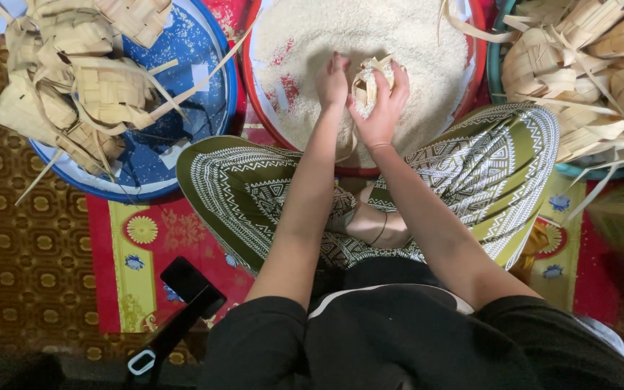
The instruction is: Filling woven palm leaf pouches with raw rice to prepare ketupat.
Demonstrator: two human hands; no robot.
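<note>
A small woven palm-leaf pouch sits upright over the rice in a red basin, its opening facing up and toward the left. The right hand is closed around it from the right and below. The left hand lies just beside it on the left, fingers curled down into the rice, nearer the opening. Empty pouches fill a blue basin at the left and another basin at the right. A phone lies on the floor mat.

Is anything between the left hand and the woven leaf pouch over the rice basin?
Nothing visible. The right hand holds the pouch over the rice basin, and the left hand sits right beside its opening, fingers down at the rice.
</note>
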